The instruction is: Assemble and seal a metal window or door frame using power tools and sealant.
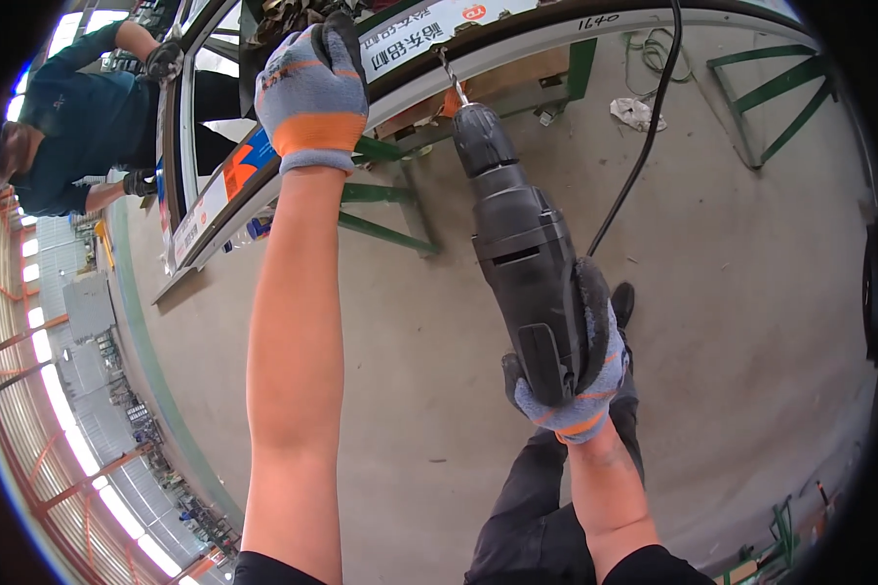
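Drill (pixel 522 244): black, one, held in the right hand (pixel 592 375); nose toward the frame's near edge. Right hand gloved, wrapped round the handle; trigger finger hidden, so whether it is pressed cannot be told.

Drill bit (pixel 451 76): spiral, slim, fixed in the chuck (pixel 482 138). Tip overlaps the dark strip along the near edge; whether it bites or merely stands before it is unclear.

Frame (pixel 527 47): metal, silver and dark, printed film (pixel 419 44) along the near bar. Green stand (pixel 582 70) below.

Left hand (pixel 312 102): gloved, over the near bar, between the bit and the frame's near left corner. Fingers bent; tips hidden, so a grasp cannot be confirmed.

Cord (pixel 644 146): black, crossing the near edge to the right of the bit and dropping behind the drill.

Co-worker's hand (pixel 164 60): gloved, at the frame's left edge.

Hazards, as judged: bit wandering over smooth metal and scratching the strip, if started off-square; bit snapping, if the one-handed drill tilts; film winding round the bit, if a loose end catches; glove caught, if the left hand strays close; frame shifting, if the co-worker pushes; drill tugged sideways, if the cord snags.
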The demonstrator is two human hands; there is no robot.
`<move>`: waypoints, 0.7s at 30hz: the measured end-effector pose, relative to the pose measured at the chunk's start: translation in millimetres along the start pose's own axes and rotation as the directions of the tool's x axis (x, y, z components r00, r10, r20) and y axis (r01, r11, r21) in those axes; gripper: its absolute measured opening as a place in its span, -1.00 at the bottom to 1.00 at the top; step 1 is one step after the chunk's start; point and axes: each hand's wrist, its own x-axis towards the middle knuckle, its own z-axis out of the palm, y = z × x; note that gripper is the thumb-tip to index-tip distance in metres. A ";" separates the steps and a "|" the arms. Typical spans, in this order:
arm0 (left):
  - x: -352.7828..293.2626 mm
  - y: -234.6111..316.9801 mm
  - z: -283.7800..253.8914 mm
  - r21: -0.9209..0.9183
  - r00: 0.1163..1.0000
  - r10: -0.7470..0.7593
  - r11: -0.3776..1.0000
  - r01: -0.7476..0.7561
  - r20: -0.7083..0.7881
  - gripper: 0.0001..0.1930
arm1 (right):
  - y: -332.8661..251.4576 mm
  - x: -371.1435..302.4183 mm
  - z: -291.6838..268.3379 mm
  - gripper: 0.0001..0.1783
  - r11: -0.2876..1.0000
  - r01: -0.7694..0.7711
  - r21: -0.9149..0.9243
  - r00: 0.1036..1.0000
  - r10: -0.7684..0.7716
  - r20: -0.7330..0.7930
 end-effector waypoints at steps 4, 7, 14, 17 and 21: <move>1.5 -1.0 -1.8 0.014 0.999 -0.016 1.000 0.015 0.046 -0.69 | -3.5 27.0 4.3 -0.31 0.985 0.144 0.099 0.960 -0.114 -0.257; 1.0 -7.9 6.1 0.033 0.996 0.060 0.998 -0.058 -0.069 -0.70 | -6.3 30.9 9.6 -0.29 0.981 0.066 0.181 0.950 -0.006 -0.311; 0.7 3.1 -1.2 0.024 1.000 0.020 1.000 -0.020 -0.006 -0.74 | -7.6 37.0 10.5 -0.19 0.983 -0.010 0.184 0.963 0.059 -0.263; 4.7 8.0 -2.0 0.005 1.000 0.024 1.000 -0.024 0.014 -0.75 | -6.9 22.8 13.7 -0.17 0.993 -0.066 0.100 0.983 0.081 -0.163; -0.5 2.1 -1.0 -0.013 0.999 0.033 0.999 -0.032 0.026 -0.80 | -0.4 26.1 19.8 -0.13 0.989 -0.076 0.130 0.972 0.103 -0.210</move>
